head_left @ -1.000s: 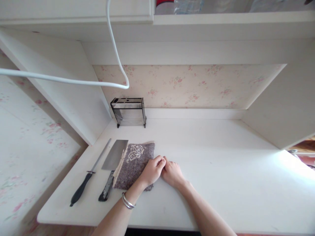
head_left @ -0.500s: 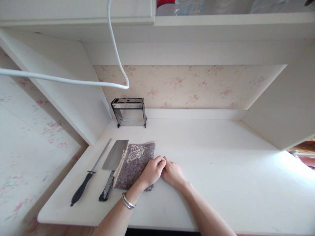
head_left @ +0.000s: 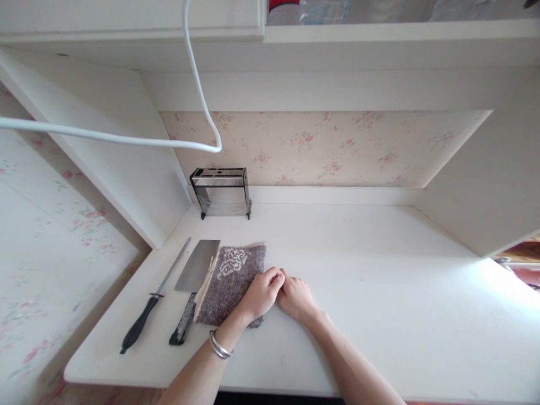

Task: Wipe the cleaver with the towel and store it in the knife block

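Note:
My left hand [head_left: 262,291] is closed, its fingers curled, and it lies over the right edge of a folded brown cloth [head_left: 230,292] with a cream pattern. A silver bangle [head_left: 219,346] circles that wrist. Against its fingertips rests my right hand [head_left: 296,295], also closed, on the white counter. I see nothing held in either hand. Partly under the cloth's left side is a cleaver [head_left: 196,267] with a worn black handle towards me. Left of it lies a honing steel [head_left: 145,312] with a black handle, its rod pointing away.
At the back left of the white counter [head_left: 379,326] stands a black-and-metal knife block [head_left: 221,191] with clear sides. A white cable [head_left: 202,101] hangs across the upper left. Cabinet panels enclose both sides, with a shelf [head_left: 379,34] overhead.

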### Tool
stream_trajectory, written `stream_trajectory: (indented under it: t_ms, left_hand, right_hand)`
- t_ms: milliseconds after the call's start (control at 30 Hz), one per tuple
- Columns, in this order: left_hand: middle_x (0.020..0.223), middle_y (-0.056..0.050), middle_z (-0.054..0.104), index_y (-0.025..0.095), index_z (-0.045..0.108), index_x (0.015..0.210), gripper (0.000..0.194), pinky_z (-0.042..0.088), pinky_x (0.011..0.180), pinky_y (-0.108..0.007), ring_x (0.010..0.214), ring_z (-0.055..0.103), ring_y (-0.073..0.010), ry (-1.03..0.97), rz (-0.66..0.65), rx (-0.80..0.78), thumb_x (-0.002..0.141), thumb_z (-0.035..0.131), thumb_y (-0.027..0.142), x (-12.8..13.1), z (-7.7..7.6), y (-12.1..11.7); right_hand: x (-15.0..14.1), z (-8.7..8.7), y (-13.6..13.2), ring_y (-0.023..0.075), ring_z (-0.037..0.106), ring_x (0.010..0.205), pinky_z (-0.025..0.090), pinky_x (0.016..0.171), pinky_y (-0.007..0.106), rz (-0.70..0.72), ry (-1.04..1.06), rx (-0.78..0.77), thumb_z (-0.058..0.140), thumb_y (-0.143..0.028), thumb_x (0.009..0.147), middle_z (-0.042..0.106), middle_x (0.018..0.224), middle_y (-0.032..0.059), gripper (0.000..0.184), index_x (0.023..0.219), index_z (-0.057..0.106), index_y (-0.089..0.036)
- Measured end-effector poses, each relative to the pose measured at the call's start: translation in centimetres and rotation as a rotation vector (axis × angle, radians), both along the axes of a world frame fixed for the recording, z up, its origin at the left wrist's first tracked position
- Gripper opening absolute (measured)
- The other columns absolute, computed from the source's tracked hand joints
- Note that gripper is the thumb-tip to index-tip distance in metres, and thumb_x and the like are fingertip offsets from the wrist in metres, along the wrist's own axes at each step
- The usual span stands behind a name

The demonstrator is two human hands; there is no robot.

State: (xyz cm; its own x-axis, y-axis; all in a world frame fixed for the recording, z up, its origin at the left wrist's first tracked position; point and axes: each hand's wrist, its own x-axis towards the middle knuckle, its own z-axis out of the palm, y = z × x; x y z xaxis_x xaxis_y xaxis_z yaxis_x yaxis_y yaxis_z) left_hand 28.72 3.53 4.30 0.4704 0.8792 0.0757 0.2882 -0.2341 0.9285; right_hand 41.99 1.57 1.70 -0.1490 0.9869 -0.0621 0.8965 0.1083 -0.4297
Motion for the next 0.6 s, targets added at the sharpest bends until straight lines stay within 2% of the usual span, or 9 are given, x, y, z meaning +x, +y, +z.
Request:
stream_trajectory:
  t_ms: [600]
  left_hand:
    - [0.066,0.002,0.054,0.020,0.049,0.071,0.031,0.034,0.062,-0.025,0.066,0.050,-0.0136,0.010,0.006,-0.002,0.095,0.040,0.038,0.03,0.16,-0.03]
  right_hand:
    - [-0.08,0.41,-0.07,0.0189,0.066,0.073,0.026,0.059,0.028,0.002,0.000,-0.016,0.039,-0.021,0.089,0.072,0.090,0.0056,0.019,0.104,0.051,-0.020]
